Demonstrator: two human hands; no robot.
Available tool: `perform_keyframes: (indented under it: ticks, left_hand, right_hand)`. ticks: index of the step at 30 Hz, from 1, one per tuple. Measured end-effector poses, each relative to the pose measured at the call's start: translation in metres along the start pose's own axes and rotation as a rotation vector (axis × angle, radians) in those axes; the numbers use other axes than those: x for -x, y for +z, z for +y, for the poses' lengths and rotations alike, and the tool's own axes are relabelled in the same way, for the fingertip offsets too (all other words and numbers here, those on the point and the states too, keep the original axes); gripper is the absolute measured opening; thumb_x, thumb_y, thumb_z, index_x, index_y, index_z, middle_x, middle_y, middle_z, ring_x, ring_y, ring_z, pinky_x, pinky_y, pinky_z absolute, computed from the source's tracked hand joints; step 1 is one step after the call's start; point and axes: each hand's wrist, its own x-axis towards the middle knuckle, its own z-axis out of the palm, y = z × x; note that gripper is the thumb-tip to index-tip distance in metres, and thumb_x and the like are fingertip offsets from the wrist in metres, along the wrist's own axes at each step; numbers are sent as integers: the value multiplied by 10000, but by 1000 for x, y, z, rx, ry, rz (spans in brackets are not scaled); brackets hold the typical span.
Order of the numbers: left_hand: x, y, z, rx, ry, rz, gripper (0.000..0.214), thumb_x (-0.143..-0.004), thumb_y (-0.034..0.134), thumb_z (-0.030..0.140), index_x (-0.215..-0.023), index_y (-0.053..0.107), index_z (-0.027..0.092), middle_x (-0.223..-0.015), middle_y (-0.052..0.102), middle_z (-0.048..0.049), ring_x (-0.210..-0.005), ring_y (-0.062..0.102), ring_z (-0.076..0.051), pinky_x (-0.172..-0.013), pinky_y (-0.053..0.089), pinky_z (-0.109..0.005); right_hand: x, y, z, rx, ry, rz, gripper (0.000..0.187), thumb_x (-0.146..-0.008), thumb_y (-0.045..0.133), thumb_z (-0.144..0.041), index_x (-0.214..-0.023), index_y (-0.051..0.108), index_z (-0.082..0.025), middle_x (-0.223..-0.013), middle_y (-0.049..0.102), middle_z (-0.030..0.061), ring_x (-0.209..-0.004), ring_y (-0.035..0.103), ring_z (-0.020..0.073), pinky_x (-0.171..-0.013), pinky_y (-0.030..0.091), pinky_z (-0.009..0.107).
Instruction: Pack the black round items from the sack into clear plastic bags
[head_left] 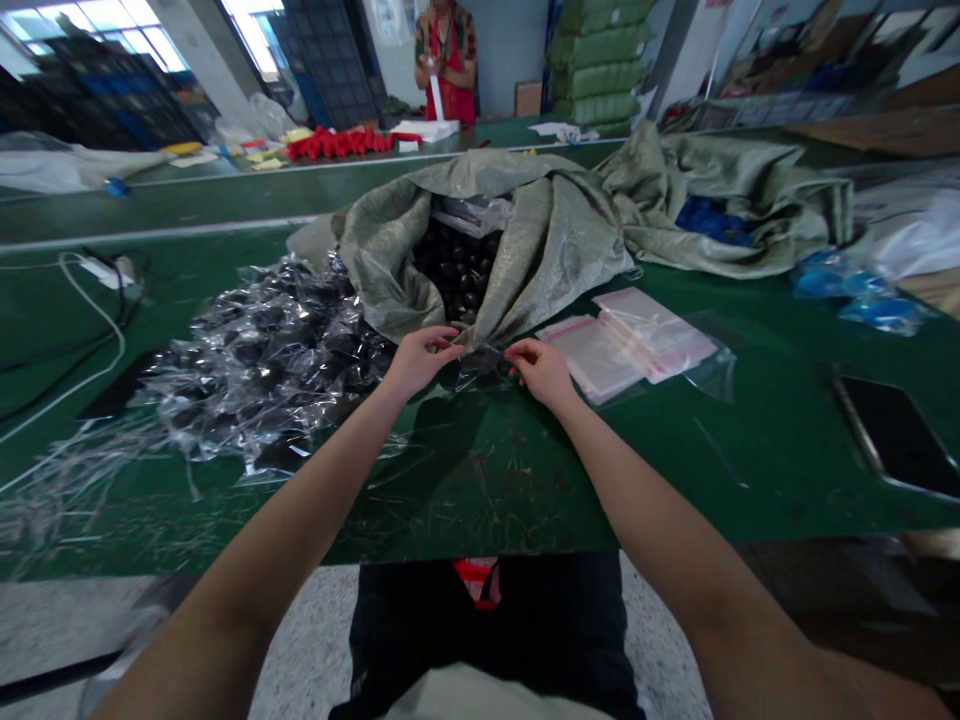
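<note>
A small clear plastic bag (484, 370) with something dark in it lies between my hands, in front of the sack's mouth. My left hand (421, 362) is at the bag's left side, thumb and fingers curled onto its edge. On the opposite side, my right hand (541, 370) pinches the bag's right edge. Behind them, an open grey-green woven sack (555, 250) holds many black rounded pieces (461, 270). Left of my left hand is a heap of black pieces in clear bags (262, 350). Flat stacks of empty clear bags (652, 335) lie right of my right hand.
A phone (896, 430) lies at the right of the green table (480, 500). Cables (112, 330) and plastic strips (67, 490) are at left. Another sack (727, 200) holds blue items. Across the table stands a person in a red apron (454, 95), near red pieces (341, 143).
</note>
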Motion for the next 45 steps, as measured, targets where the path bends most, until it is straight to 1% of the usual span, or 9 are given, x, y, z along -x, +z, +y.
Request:
perform_keyframes:
  ticks: [8, 17, 20, 23, 25, 28, 31, 37, 45]
  left_hand:
    - [-8, -1, -3, 53, 47, -114, 296, -715, 744, 412, -878, 795, 170, -887, 767, -58, -825, 674, -206, -814, 493, -302]
    - [6, 7, -12, 123, 127, -35, 278, -728, 725, 377, -868, 767, 140, -886, 764, -74, -840, 680, -192, -825, 513, -298]
    - [5, 6, -5, 243, -22, -52, 310, -709, 743, 363, -916, 728, 132, -803, 748, -62, -621, 615, -118, -598, 480, -222]
    - [1, 1, 7, 446, -290, -59, 271, -752, 704, 391, -785, 660, 126, -640, 670, -28, -368, 340, -28, -358, 222, -177]
    - [-4, -3, 15, 557, -504, -129, 344, -792, 659, 443, -667, 602, 128, -548, 596, -19, -332, 238, -11, -332, 113, -176]
    - [-14, -5, 26, 603, -772, -260, 433, -817, 626, 511, -608, 578, 136, -480, 541, -31, -315, 209, -11, -311, 86, -166]
    - [-18, -4, 32, 623, -866, -317, 375, -812, 662, 453, -632, 599, 129, -506, 582, -60, -317, 203, -7, -293, 90, -152]
    - [-8, -3, 24, 782, -783, -346, 77, -795, 661, 161, -744, 640, 107, -699, 695, -78, -332, 215, 21, -300, 112, -119]
    - [14, 2, 13, 688, -524, -371, 168, -743, 754, 217, -827, 660, 106, -824, 722, -97, -367, 271, 21, -325, 151, -132]
  right_hand:
    - [-2, -2, 0, -57, 43, -5, 89, -778, 620, -239, -829, 649, -172, -654, 657, -18, -464, 579, 93, -396, 425, 188]
    - [-4, 2, 0, -281, 197, 50, 73, -781, 679, -168, -791, 607, -175, -710, 667, -13, -580, 699, 134, -501, 563, 212]
    - [-3, 2, 0, -272, 161, 48, 45, -791, 657, -159, -779, 618, -178, -708, 660, -17, -585, 698, 128, -502, 564, 204]
    - [-2, 2, -1, -259, 135, 54, 48, -794, 634, -142, -767, 626, -180, -702, 652, -25, -578, 692, 109, -523, 571, 191]
    - [-2, 2, -3, -251, 128, 57, 48, -787, 648, -147, -758, 627, -180, -699, 649, -28, -572, 690, 106, -530, 574, 188]
    - [-1, 2, -4, -244, 120, 59, 40, -783, 655, -151, -762, 632, -176, -689, 644, -32, -568, 690, 107, -528, 574, 187]
    - [-1, 2, -4, -243, 119, 62, 41, -789, 639, -142, -764, 631, -174, -686, 642, -35, -569, 690, 105, -530, 572, 183]
    - [-4, 1, 1, -244, 149, 70, 83, -792, 603, -89, -784, 606, -172, -707, 646, -35, -547, 679, 97, -495, 554, 178]
    - [-4, -2, -8, -275, 235, 71, 108, -806, 617, -76, -853, 590, -168, -753, 649, -23, -564, 673, 102, -496, 565, 202]
